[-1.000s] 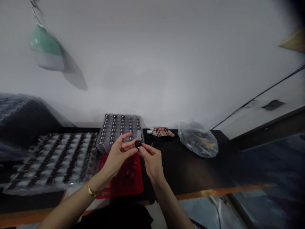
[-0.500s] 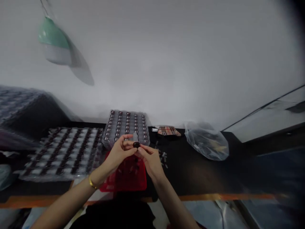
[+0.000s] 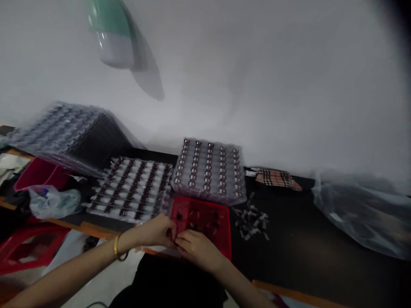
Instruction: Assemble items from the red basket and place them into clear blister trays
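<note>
My left hand (image 3: 159, 231), with a gold bracelet (image 3: 117, 247) on its wrist, is closed in a pinch at the near left corner of a red plastic tray (image 3: 222, 241). Against it, my right hand (image 3: 199, 249) is closed too, fingertips meeting those of the left. Whatever lies between the fingertips is hidden. Small dark pieces lie inside the red tray. Just behind it stands a clear plastic tray (image 3: 214, 171) with rows of small dark-and-white items. To its left is another clear tray (image 3: 131, 188) of white and dark-brown pieces.
Small grey and dark strips (image 3: 252, 220) are scattered right of the red tray. A plaid cloth item (image 3: 278, 178) and a clear plastic bag (image 3: 359, 209) lie farther right. At left are stacked clear trays (image 3: 67, 132), a pink bin (image 3: 41, 174) and a red stool (image 3: 32, 244). A green-white lamp (image 3: 112, 36) hangs above.
My view has turned left and down. Both hands have come down toward the tray's near edge, and the dark, rounded piece seen in their fingers earlier is now out of sight.
</note>
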Available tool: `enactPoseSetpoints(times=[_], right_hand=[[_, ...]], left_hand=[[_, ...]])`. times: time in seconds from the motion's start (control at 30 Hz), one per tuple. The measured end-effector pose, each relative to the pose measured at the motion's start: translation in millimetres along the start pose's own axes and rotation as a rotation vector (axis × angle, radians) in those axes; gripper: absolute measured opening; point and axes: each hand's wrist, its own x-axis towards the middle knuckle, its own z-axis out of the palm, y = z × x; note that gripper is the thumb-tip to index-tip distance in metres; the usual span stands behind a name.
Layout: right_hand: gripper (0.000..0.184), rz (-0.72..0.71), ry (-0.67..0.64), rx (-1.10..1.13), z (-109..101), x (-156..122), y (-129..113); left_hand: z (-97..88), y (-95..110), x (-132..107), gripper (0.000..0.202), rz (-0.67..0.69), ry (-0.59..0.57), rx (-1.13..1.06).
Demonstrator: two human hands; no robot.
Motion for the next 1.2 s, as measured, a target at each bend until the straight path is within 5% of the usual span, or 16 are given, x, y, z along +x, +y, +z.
enactPoseSetpoints(times=[0.1,0.23,0.37,0.47,0.6,0.77,0.97,1.2], right_hand=[[0.030,0.050,0.017,0.076,8,19,10],[0.072,0.205,0.197,0.064,13,28,24],[0.057,0.336,0.310,0.069,30,10,34],[0.054,0.482,0.250,0.093,56,-18,42],[0.039,0.879,0.137,0.114,87,-64,59],[0.033,1.120,0.112,0.113,102,-100,80],[0.033,1.221,0.151,0.102,98,-94,109],[0.028,1.235,0.215,0.089,86,-63,172]], left_hand=[[-20.0,-27,-2,0.014,-0.055,0.089,0.022],[-70.7,-57,-1,0.013,-0.127,0.375,0.116],[-100.5,-76,12,0.014,-0.088,0.451,0.191],[-95.9,-89,27,0.008,-0.059,0.373,0.224],[-82.5,-108,39,0.015,-0.054,0.307,0.265],[-73.1,-122,39,0.027,-0.039,0.259,0.522],[-60.9,-116,38,0.034,-0.024,0.243,0.730],[-63.3,-102,45,0.036,-0.057,0.216,0.861]])
